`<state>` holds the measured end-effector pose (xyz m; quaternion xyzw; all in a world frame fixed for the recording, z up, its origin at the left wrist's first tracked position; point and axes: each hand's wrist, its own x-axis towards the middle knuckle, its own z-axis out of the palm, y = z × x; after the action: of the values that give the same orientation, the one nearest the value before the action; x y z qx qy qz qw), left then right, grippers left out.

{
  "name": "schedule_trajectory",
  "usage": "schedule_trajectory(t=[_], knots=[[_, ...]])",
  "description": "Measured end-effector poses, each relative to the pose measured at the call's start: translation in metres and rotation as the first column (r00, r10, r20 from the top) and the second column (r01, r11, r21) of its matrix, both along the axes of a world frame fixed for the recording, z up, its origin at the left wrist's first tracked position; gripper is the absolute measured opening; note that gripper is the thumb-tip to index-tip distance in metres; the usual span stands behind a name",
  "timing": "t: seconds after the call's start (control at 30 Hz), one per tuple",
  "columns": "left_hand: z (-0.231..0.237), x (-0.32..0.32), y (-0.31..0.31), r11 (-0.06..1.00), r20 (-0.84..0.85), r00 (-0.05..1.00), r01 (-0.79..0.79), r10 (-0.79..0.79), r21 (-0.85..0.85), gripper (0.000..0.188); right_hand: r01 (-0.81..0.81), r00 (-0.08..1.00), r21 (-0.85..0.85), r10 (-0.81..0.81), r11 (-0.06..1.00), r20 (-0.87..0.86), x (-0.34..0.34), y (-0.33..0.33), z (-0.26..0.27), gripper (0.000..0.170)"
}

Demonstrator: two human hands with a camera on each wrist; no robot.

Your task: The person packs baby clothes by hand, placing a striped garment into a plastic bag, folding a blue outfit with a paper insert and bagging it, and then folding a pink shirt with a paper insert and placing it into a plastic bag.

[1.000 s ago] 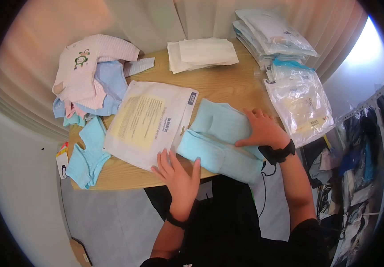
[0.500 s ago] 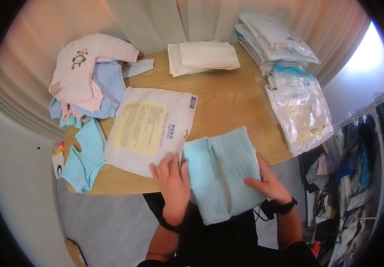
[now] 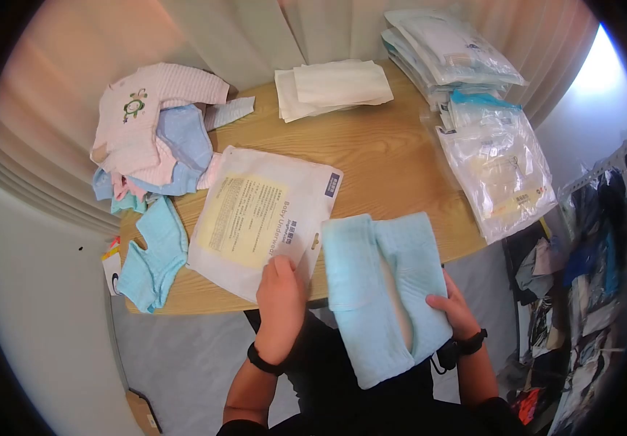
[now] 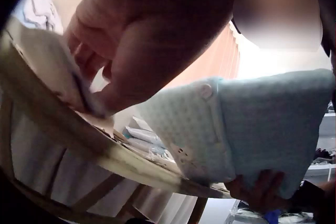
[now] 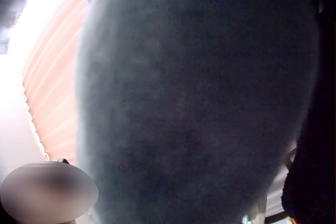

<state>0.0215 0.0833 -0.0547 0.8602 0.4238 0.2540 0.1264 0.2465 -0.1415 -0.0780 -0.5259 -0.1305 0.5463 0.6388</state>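
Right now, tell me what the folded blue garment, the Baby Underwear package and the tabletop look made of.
Folded blue garment: soft matte fabric, probably cotton; its dimpled texture shows in the left wrist view.
Baby Underwear package: likely plastic, dull finish; thin, smooth sheet, though paper's possible.
Tabletop: wood or laminate, low sheen; wood grain shows.

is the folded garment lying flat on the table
No, the right hand holds the folded garment tilted up at the front edge of the table.

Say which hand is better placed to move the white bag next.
Left hand, likely: it holds the white bag by its near edge, while the right hand holds the folded garment.
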Motion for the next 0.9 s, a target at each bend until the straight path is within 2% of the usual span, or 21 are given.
schedule_trajectory(t=[0.1, 0.23, 0.33, 0.43, 0.53, 0.73, 0.83, 0.9], knots=[[-0.001, 0.000, 0.000, 0.997, -0.258, 0.964, 0.048, -0.062, -0.061, 0.009, -0.095, 0.995, -0.034, 0.096, 0.995, 0.033, -0.004, 0.009, 0.009, 0.063], [0.006, -0.001, -0.003, 0.986, -0.077, 0.989, 0.136, -0.129, 0.095, 0.031, -0.182, 0.979, -0.031, 0.185, 0.983, 0.086, -0.005, 0.013, 0.012, 0.062], [-0.001, -0.004, -0.004, 0.958, -0.064, 0.991, 0.127, -0.114, 0.257, 0.042, -0.194, 0.981, -0.028, 0.195, 0.981, 0.023, -0.005, 0.014, 0.014, 0.066], [0.004, -0.005, -0.008, 0.945, -0.011, 0.994, 0.107, -0.109, 0.310, 0.048, -0.173, 0.985, -0.013, 0.174, 0.985, 0.022, -0.006, 0.011, 0.011, 0.064], [0.019, -0.009, -0.013, 0.955, -0.078, 0.983, 0.180, -0.166, 0.237, 0.052, -0.151, 0.988, 0.016, 0.150, 0.988, 0.025, -0.010, 0.011, 0.021, 0.063], [0.053, -0.007, -0.030, 0.914, -0.152, 0.910, 0.400, -0.387, 0.069, 0.053, 0.048, 0.994, 0.065, -0.054, 0.997, 0.094, -0.022, 0.013, 0.033, 0.056], [0.058, -0.003, -0.045, 0.896, -0.117, 0.890, 0.444, -0.441, -0.003, 0.054, 0.203, 0.963, 0.106, -0.218, 0.973, 0.157, -0.029, 0.021, 0.036, 0.052], [0.055, 0.002, -0.048, 0.883, -0.066, 0.881, 0.468, -0.469, -0.022, 0.054, 0.222, 0.936, 0.098, -0.241, 0.970, 0.256, -0.036, 0.026, 0.031, 0.051]])
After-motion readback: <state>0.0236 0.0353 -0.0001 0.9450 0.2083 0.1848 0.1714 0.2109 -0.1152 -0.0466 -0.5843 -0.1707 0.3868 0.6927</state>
